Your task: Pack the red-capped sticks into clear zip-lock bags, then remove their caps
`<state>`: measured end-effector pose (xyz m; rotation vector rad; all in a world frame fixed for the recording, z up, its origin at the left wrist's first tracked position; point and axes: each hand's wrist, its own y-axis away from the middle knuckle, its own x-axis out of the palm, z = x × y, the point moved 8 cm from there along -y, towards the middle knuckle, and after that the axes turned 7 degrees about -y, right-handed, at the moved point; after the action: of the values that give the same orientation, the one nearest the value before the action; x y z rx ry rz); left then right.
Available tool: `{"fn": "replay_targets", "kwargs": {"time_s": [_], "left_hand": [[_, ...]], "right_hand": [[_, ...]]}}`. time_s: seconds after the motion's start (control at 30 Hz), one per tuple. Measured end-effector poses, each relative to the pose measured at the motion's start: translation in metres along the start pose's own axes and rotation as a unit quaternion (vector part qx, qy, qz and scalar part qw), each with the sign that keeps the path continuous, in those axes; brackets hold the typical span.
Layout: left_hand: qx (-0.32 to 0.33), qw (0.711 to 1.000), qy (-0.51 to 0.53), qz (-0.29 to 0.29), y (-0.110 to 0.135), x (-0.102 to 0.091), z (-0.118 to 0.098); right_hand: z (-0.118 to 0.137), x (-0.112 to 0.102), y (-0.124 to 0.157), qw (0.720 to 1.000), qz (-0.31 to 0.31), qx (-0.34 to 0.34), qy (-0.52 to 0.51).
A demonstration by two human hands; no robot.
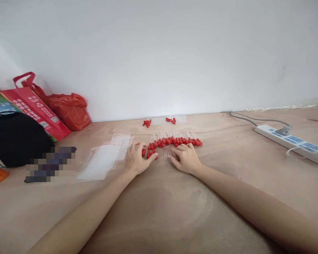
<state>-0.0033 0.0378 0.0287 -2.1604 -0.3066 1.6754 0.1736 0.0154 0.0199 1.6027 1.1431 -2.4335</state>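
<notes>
A row of droppers with red rubber bulbs [175, 141] lies on the wooden table, their clear tubes pointing toward the wall. My left hand [137, 158] rests at the row's left end. Its thumb and fingers are spread around several loose red rubber bulbs [148, 154], with nothing visibly gripped. Just in front of the row lie several thin clear tubes [164, 156]. My right hand [186, 158] is at their right side, thumb and fingers apart, fingertips at or close to the tubes. Whether those fingertips touch a tube is hard to see.
Clear zip bags [100, 160] lie left of my left hand. More red bulbs [146, 123] and a flat clear bag [180, 119] are by the wall. A white power strip [291, 141] with cables sits right. A red plastic bag [71, 109] and black bag [18, 141] stand left.
</notes>
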Motion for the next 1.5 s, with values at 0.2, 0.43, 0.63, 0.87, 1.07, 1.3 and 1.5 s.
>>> {"fn": "replay_targets", "kwargs": {"time_s": [0.2, 0.43, 0.63, 0.87, 1.07, 1.3, 1.5], "left_hand": [[-0.035, 0.999, -0.031, 0.007, 0.002, 0.009, -0.013], [0.015, 0.999, -0.047, 0.015, 0.005, 0.01, -0.023], [0.032, 0.998, -0.046, 0.002, 0.005, 0.007, -0.028], [0.045, 0.997, -0.057, 0.007, 0.003, 0.01, -0.031], [0.046, 0.998, -0.049, 0.017, -0.001, 0.012, -0.029], [0.052, 0.998, -0.022, 0.016, 0.005, 0.001, -0.013], [0.018, 0.999, 0.022, -0.035, -0.006, -0.001, 0.016]], "right_hand": [[0.0, -0.004, 0.001, 0.999, -0.018, -0.002, -0.028], [-0.004, -0.006, 0.002, 0.998, -0.048, 0.005, -0.031], [-0.003, -0.007, 0.003, 0.998, -0.058, -0.001, -0.03], [-0.004, -0.008, 0.002, 0.997, -0.055, 0.003, -0.051], [-0.003, -0.009, 0.002, 0.997, -0.056, 0.002, -0.049], [-0.005, -0.01, 0.003, 0.996, -0.058, 0.002, -0.068], [-0.005, -0.01, 0.003, 0.995, -0.058, 0.006, -0.075]]}}
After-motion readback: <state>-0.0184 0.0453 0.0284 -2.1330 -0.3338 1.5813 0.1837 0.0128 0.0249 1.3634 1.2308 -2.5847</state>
